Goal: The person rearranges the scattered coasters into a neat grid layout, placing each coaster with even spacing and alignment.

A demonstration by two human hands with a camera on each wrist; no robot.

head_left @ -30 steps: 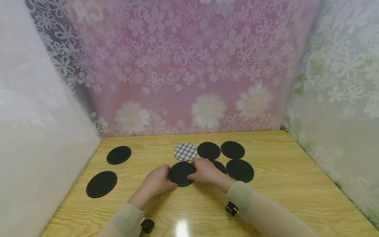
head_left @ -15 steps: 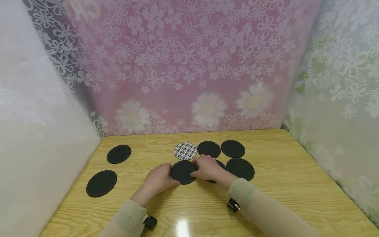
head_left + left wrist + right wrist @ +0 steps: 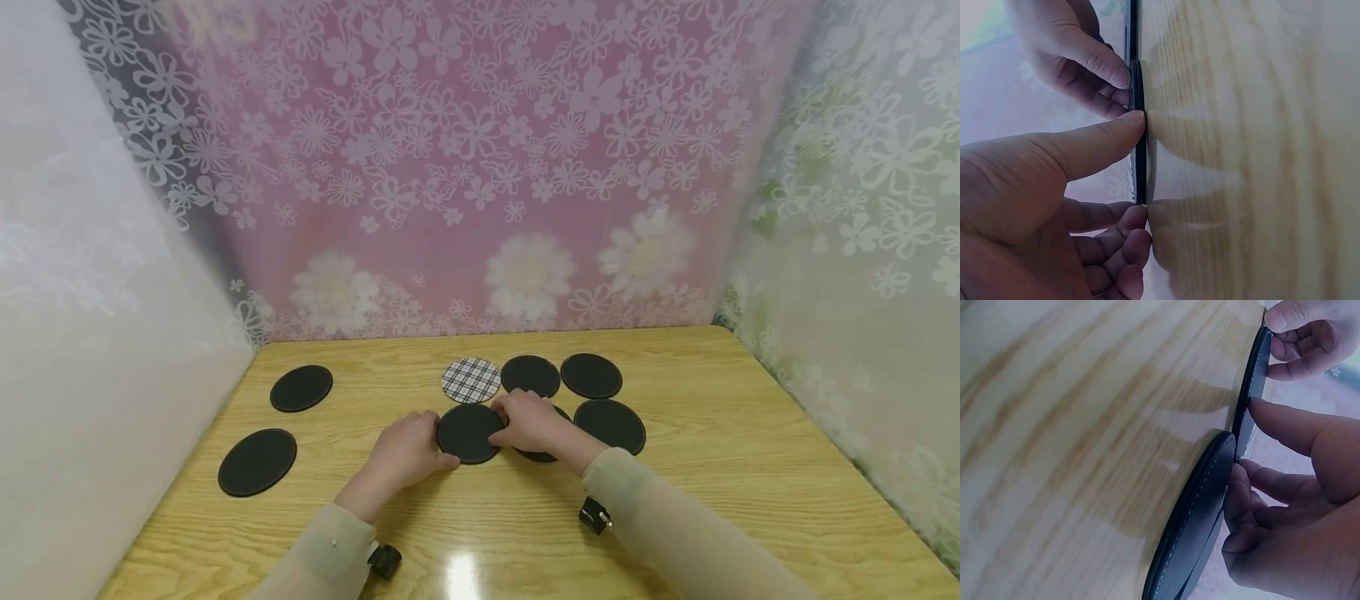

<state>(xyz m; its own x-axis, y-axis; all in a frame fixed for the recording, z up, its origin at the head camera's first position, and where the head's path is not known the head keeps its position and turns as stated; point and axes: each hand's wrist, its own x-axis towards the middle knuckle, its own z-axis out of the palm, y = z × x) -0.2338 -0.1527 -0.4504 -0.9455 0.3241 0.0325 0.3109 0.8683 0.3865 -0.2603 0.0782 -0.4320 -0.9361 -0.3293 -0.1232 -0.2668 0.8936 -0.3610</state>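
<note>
A round black coaster (image 3: 467, 435) with a stitched rim lies at the middle of the wooden table, between my two hands. My left hand (image 3: 405, 454) grips its left edge, thumb at the near side and fingers further round. From the right, my right hand (image 3: 531, 423) holds the same coaster, its thumb (image 3: 1279, 422) on the surface and fingers at the rim. In the left wrist view the coaster (image 3: 1140, 150) shows edge-on, low over the wood. Another black coaster (image 3: 542, 454) lies partly hidden under my right hand, close beside the held one.
Behind the held coaster lies a plaid coaster (image 3: 470, 381). Black coasters (image 3: 530, 377) (image 3: 591, 376) (image 3: 610, 426) lie behind and right. Two more black coasters (image 3: 302, 388) (image 3: 257, 462) sit apart at the left. Floral curtains (image 3: 480, 208) border the wooden table (image 3: 720, 517).
Both hands have shifted the held coaster slightly to the right, towards the coaster under my right hand. The other coasters keep their places.
</note>
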